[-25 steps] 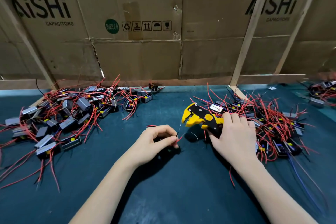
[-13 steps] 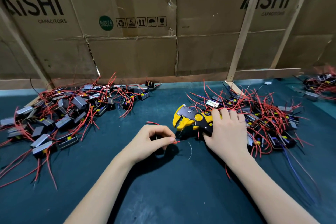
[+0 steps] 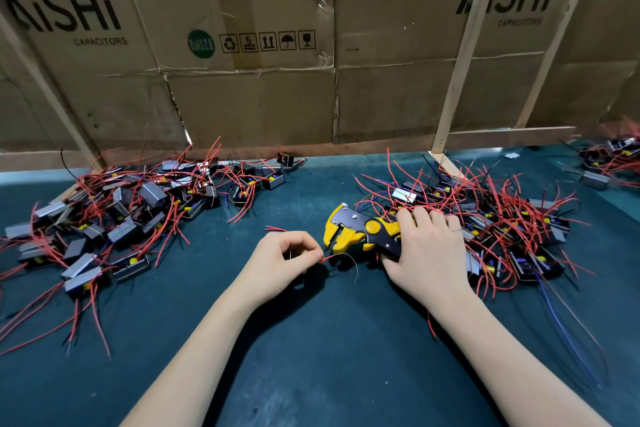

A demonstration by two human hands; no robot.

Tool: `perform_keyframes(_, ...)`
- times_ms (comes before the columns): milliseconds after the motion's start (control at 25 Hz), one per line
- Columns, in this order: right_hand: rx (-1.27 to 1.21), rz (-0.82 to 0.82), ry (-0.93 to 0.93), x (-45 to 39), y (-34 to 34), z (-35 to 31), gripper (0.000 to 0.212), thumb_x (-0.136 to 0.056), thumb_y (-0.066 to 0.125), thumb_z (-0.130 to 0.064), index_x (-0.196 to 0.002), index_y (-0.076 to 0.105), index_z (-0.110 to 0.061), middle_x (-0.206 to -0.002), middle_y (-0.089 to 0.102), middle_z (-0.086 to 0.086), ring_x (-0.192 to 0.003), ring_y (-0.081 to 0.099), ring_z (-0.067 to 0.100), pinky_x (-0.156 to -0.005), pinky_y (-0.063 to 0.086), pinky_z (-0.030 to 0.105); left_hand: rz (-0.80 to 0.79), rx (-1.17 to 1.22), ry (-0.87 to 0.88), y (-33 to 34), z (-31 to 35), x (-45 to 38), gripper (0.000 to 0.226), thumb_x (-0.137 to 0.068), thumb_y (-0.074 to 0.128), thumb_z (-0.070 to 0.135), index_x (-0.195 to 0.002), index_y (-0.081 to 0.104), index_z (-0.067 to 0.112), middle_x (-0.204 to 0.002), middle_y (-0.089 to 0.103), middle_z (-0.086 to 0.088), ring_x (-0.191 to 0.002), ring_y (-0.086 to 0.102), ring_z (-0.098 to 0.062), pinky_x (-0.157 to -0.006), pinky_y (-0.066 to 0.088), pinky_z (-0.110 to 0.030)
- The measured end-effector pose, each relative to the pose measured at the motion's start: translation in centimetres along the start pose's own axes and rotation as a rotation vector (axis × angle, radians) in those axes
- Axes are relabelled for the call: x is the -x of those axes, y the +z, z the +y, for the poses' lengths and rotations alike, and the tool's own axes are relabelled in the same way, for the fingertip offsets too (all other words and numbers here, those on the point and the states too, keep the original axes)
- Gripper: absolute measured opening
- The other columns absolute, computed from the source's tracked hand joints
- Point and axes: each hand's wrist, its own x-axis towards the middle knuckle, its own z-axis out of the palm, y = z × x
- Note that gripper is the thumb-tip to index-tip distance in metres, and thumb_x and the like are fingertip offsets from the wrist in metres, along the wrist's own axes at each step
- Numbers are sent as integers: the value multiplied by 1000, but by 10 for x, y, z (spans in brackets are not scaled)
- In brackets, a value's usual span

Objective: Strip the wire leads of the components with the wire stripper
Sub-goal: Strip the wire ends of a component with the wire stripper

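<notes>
My right hand [image 3: 427, 253] grips the handles of a yellow and black wire stripper [image 3: 360, 230], whose jaws point left and stand apart. My left hand [image 3: 282, 262] is curled around a small component that it mostly hides. Its thumb and forefinger pinch a red wire lead [image 3: 330, 257]. The lead's tip lies just under the stripper's jaws, with a thin bare strand curling out beyond it. Another red lead [image 3: 275, 228] sticks up behind my left hand.
A heap of grey and black components with red leads [image 3: 114, 218] lies at the left on the dark green mat [image 3: 311, 357]. A second heap [image 3: 502, 222] lies right behind my right hand. Cardboard boxes [image 3: 263, 80] and wooden slats [image 3: 460, 55] wall off the back.
The red lead in my left hand has come closer to the stripper's jaws. My right hand has shifted the stripper a little left. The camera view has drifted slightly.
</notes>
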Motion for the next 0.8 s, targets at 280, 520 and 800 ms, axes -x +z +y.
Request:
perform_keyframes(280,-22,-10,29,0,0,-2,54,-53,85,-48,-80,61,-9,-75,64,9,-71,61,32,-73,43,41,68,-24,-63,8,2,-2,22,-87,64,12,-66,67,19,-54,56,9,-55,47,-10,-56,41,-22)
perform_keyframes(520,-32,-39,5,-1,-1,-3,49,-51,86,-48,-70,60,-12,-66,63,7,-63,63,30,-71,43,39,30,-4,-60,6,2,-2,21,-88,64,13,-68,68,18,-60,59,5,-58,47,-9,-56,41,-22)
perform_keyframes(800,19,-87,36,-3,0,0,45,-59,80,-55,-75,66,-15,-68,65,6,-67,65,29,-61,36,30,-56,23,-31,2,3,-1,19,-94,62,17,-77,70,17,-57,54,13,-55,46,-2,-56,38,-14)
